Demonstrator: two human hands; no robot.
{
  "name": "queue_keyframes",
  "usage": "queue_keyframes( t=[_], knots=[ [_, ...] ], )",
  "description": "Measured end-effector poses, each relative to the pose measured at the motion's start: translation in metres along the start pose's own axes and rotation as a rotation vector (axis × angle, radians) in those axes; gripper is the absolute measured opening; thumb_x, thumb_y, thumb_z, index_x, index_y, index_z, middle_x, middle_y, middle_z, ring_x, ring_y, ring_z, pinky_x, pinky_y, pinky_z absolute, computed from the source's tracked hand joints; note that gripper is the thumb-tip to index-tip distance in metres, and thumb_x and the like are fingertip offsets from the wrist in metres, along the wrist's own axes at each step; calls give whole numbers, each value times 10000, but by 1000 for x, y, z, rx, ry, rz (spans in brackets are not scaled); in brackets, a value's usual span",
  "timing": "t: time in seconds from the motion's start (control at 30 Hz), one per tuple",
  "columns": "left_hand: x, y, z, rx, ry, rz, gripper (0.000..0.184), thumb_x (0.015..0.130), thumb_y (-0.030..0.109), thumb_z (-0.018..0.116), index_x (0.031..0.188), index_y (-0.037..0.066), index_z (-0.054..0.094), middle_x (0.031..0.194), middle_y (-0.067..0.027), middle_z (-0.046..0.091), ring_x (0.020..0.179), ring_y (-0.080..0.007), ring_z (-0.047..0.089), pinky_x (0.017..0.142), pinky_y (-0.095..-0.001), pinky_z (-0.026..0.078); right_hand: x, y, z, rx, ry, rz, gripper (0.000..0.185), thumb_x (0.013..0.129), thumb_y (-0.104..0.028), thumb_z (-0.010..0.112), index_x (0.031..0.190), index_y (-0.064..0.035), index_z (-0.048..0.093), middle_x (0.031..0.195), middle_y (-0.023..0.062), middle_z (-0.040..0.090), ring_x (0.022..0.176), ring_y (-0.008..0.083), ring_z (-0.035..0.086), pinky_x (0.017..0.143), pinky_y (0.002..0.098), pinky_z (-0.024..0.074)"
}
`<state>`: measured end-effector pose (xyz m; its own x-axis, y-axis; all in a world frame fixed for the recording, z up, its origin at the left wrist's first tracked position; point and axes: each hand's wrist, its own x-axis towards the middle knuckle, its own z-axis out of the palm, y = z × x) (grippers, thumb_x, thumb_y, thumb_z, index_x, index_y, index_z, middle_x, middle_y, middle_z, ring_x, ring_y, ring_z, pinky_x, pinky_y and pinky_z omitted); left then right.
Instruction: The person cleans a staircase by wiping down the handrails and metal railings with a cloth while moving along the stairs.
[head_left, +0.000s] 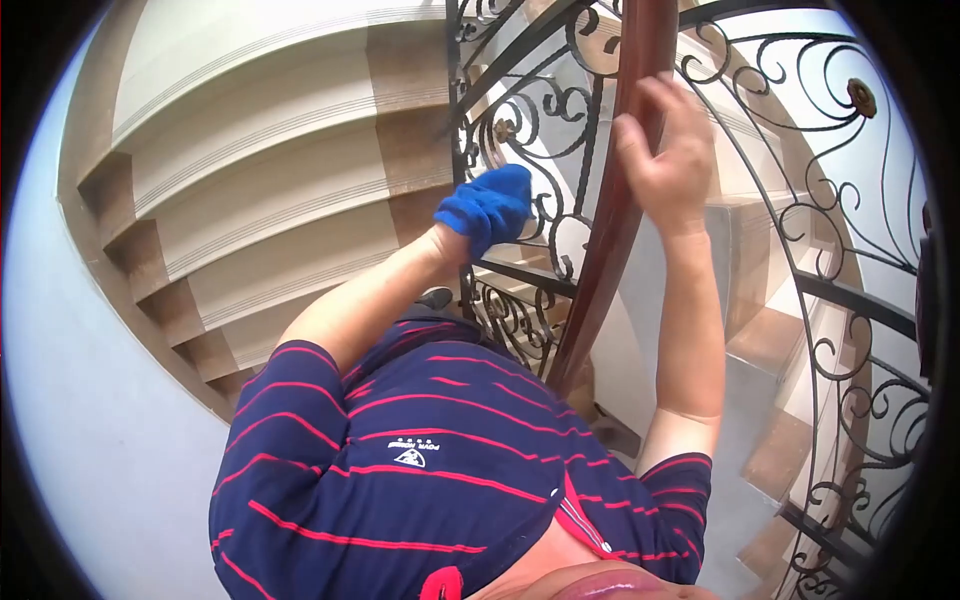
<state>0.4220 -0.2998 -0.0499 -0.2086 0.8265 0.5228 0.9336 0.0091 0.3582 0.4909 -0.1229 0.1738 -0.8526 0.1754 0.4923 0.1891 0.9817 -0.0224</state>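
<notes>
A bunched blue cloth (492,210) covers my left hand (510,196), which is closed with its fingers hidden in the fabric. It is at the black wrought-iron railing (552,92), against or just in front of the scrollwork; I cannot tell if they touch. My right hand (676,160) is at the reddish-brown wooden handrail (600,262), bare and slightly blurred. Its thumb and fingers are spread apart, with the fingertips over the rail's right side. Whether the palm presses on the wood cannot be made out.
Pale stair steps (290,165) with brown ends lie to the left, beside a white wall (110,400). Beyond the handrail, more stairs (765,335) run along a second black iron railing (830,190) with a brass-coloured rosette. A dark shoe (434,297) shows below my left forearm.
</notes>
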Motion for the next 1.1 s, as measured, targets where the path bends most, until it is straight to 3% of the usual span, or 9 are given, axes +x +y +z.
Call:
queue_keyframes(
  t=[0.13, 0.2, 0.3, 0.53, 0.73, 0.8, 0.83, 0.93, 1.1],
  knots=[
    [-8, -39, 22, 472, -12, 64, 105, 788, 44, 643, 887, 40, 677, 902, -135, 610, 908, -338, 637, 815, -415, 546, 10, 43, 36, 182, -67, 451, 860, 938, -531, 731, 1532, 21, 443, 1524, 274, 503, 1401, 394, 518, 1167, 446, 424],
    [-8, -58, 40, -544, 219, -510, 122, 755, 149, 690, 832, 60, 659, 912, -196, 645, 882, -423, 652, 756, -484, 519, 11, 27, 56, 403, -3, 627, 875, 934, -545, 729, 1510, 47, 437, 1351, 238, 659, 1236, 379, 650, 1080, 424, 502],
    [-6, -85, 115, -185, 239, -571, 27, 832, 106, 645, 858, 109, 638, 915, -166, 633, 841, -436, 627, 673, -501, 465, 9, 26, 61, 266, 76, 596, 855, 925, -531, 751, 1477, 57, 467, 1203, 196, 735, 1094, 333, 716, 1008, 411, 544],
    [101, -109, 240, 487, -587, -532, 203, 918, 262, 687, 991, 152, 840, 911, -87, 811, 849, -280, 782, 718, -443, 575, 5, 38, 63, 399, 95, 545, 808, 912, -516, 787, 1398, 68, 512, 1212, 169, 719, 1095, 275, 698, 996, 371, 539],
    [69, -142, 268, 40, 241, -743, 158, 883, 240, 668, 895, 138, 789, 918, -150, 742, 930, -315, 717, 745, -414, 535, 10, 30, 60, 464, 98, 516, 603, 980, -415, 748, 1323, 51, 576, 1193, 110, 698, 1081, 200, 640, 1006, 332, 490],
    [72, -171, 330, -214, 31, -731, 184, 925, 221, 629, 956, 85, 748, 1020, -182, 754, 975, -307, 728, 758, -420, 560, 12, 26, 57, 456, 65, 516, 597, 985, -414, 743, 1323, 50, 577, 1190, 110, 700, 1076, 198, 642, 1004, 329, 490],
    [79, -188, 350, 244, -336, -394, 209, 950, 218, 611, 1001, 61, 739, 1076, -184, 757, 1004, -298, 736, 763, -425, 570, 11, 27, 57, 458, 63, 516, 597, 985, -414, 743, 1323, 50, 577, 1190, 110, 700, 1076, 198, 642, 1004, 329, 490],
    [88, -105, 210, -622, 174, -1137, 254, 980, 252, 591, 1103, 55, 696, 1101, -229, 733, 1090, -408, 716, 874, -482, 563, 7, 35, 58, 515, 66, 511, 760, 934, -442, 804, 1402, 72, 496, 1190, 131, 700, 1072, 214, 673, 979, 339, 533],
    [70, -107, 227, -138, -79, -944, 263, 978, 184, 578, 1077, 1, 739, 1101, -256, 740, 1060, -397, 737, 900, -469, 570, 11, 28, 57, 530, 84, 533, 715, 955, -380, 799, 1402, 76, 476, 1194, 121, 694, 1076, 199, 660, 974, 336, 531]
  ],
)
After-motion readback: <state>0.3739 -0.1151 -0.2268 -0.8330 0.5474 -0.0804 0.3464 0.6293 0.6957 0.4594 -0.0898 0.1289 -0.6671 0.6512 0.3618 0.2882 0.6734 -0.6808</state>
